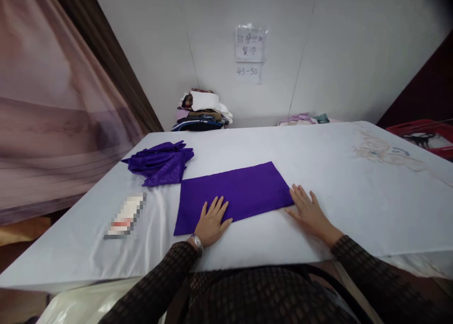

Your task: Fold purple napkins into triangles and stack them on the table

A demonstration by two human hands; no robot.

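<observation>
Twelve being the wall (283,41), the cloth (233,192) lies mid-tabletop (329,187) — left hand (212,222) on it at seven, right hand (307,213) at its edge toward three. A heap (159,163) sits just beside it at ten, an obscured item (126,215) near nine. Beyond the tabletop — stacked garments (203,114) at eleven, a basket (444,152) between two and three.

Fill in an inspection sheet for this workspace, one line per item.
Surface: white-covered table, creased at near left, patterned at far right.
Job's things: purple cloth spread flat; crumpled purple heap by its far left corner.
Clutter: pixelated oblong object at left, identity hidden.
Hands: left hand open on the cloth's near edge; right hand open at its right end.
Cables: nothing seen.
Surroundings: folded fabric stack beyond the far edge, paper signs on the wall, drape at left, red basket at right.
</observation>
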